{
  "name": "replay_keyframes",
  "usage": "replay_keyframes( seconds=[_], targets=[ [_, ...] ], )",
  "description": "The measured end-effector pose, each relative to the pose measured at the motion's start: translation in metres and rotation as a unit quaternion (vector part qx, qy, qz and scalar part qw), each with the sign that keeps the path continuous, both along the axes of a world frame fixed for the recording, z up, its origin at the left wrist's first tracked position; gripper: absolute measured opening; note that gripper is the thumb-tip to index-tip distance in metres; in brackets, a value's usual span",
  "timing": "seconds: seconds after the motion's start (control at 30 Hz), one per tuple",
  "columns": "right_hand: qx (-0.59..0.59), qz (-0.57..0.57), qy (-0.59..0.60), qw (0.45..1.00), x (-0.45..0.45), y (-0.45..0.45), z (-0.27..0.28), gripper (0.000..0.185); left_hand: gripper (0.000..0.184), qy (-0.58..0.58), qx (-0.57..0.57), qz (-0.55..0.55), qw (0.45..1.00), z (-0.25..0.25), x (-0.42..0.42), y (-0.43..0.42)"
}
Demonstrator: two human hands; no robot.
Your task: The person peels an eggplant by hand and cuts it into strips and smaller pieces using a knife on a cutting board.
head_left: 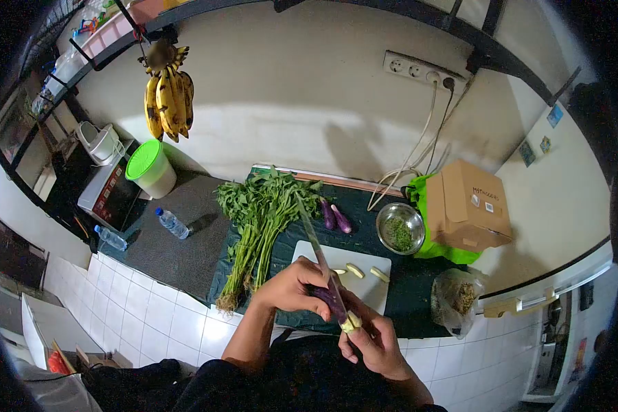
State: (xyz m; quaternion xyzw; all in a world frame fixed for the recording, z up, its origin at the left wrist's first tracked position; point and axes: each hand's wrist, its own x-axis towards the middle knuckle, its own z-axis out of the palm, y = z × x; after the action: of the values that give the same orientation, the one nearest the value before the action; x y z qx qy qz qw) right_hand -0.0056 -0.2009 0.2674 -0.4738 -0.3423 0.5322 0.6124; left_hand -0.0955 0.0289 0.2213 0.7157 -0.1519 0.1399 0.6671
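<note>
My left hand (296,285) is closed around a purple eggplant (325,295), whose pale cut end (351,323) points toward my body. A long knife (314,240) lies along the eggplant, its tip pointing away toward the leafy greens. My right hand (374,333) is closed near the cut end, apparently on the knife's handle, which its fingers hide. Beneath the hands is a white cutting board (374,262) bearing a few pale eggplant pieces (355,270). Two whole eggplants (340,218) rest on the dark green cloth behind the board.
Leafy greens (264,213) with roots lie left of the board. A metal bowl (400,229) of green bits and a cardboard box (463,206) stand right, above a plastic bag (455,299). Water bottles (172,224) and a lidded tub (151,169) stand left; bananas (168,103) hang above.
</note>
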Motion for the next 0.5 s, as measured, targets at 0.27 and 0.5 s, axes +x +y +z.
replay_keyframes(
  seconds=[0.27,0.5],
  targets=[
    [0.049,-0.013,-0.051,0.997,-0.004,-0.002,0.009,0.069,0.056,-0.043,0.014,0.053,0.998,0.01,0.003,-0.005],
    [0.043,0.011,0.012,0.999,-0.007,-0.001,0.011,0.072,0.057,0.02,-0.017,-0.005,1.0,-0.017,-0.005,0.009]
  ],
)
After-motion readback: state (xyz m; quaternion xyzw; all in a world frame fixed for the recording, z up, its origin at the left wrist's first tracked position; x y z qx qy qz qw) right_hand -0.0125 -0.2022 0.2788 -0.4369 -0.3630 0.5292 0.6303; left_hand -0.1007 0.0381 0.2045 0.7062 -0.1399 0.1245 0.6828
